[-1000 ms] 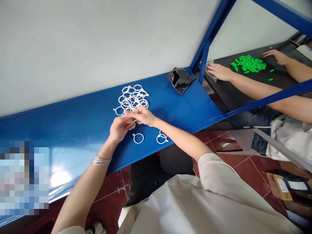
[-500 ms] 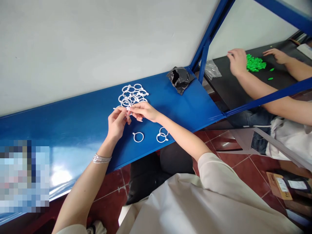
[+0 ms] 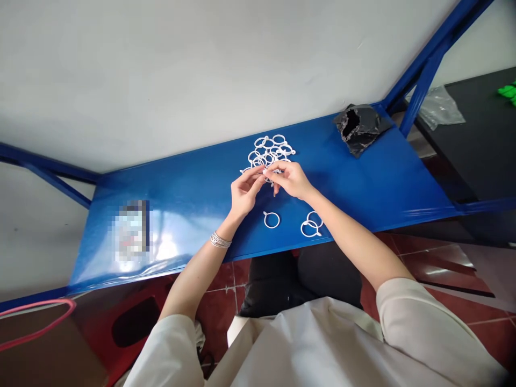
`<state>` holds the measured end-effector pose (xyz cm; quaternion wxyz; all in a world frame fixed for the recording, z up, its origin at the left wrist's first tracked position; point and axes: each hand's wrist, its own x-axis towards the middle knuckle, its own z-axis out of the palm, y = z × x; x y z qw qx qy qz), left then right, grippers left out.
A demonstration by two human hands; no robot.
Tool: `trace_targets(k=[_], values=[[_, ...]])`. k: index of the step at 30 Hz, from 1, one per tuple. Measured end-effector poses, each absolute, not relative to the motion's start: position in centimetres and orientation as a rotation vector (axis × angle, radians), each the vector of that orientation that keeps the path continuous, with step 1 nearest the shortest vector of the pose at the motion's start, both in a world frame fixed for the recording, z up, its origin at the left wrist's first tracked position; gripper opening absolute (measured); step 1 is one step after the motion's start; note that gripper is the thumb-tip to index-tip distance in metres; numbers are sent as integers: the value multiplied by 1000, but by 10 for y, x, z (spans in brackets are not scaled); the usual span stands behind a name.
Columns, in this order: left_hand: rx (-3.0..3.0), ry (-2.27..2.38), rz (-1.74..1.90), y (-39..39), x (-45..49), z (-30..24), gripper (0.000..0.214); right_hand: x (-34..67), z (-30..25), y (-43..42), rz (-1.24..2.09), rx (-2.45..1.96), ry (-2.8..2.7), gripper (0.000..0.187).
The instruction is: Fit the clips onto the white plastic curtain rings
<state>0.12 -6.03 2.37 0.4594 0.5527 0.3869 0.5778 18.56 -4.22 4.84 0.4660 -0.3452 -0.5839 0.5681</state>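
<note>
My left hand (image 3: 243, 194) is closed in a pinch, its thumb and forefinger on a small white piece (image 3: 264, 171). From the other side my right hand (image 3: 296, 181) pinches the same piece, fingertips almost touching those of the left. The piece looks like part of a white plastic ring, but the fingers hide most of it. Just beyond the hands lies a pile of white rings (image 3: 279, 140) with small tabs, like curtain rings. Nearer to me a single white ring (image 3: 271, 228) lies flat, and two overlapping white rings (image 3: 309, 236) lie beside my right forearm.
The blue table (image 3: 193, 183) runs along a pale wall. A torn black plastic bag (image 3: 365, 129) sits at its far right, by a blue metal frame (image 3: 421, 97). At left lies a blurred-out object (image 3: 132, 231). A neighbouring black table (image 3: 484, 145) holds a clear bag (image 3: 441, 107) and green pieces (image 3: 508, 92).
My view has swung left, so the table appears further right and a co-worker's arms have left the picture. Both hands stay together, fingers slightly shifted around the small white piece.
</note>
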Motion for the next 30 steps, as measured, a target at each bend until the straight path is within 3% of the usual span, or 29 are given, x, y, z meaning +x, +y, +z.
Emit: trace_targets(k=[10,17,22,26,30], values=[[1317,1067,1526,-62,5,29,38,192,49,-41,1503,-793,-1483,44],[1404,1142,1542,-64,7,28,44,191,36,-39,1211,-928,-1564,41],[1448,1091,1487,-66,5,28,42,191,34,-37,990,-921,-1707,69],[1462,1034,1436,-69,7,30,43,190,35,-39,1058,-896,-1777,66],[1486,1020,1443,-68,7,30,41,189,37,-40,1101,-881,-1776,76]])
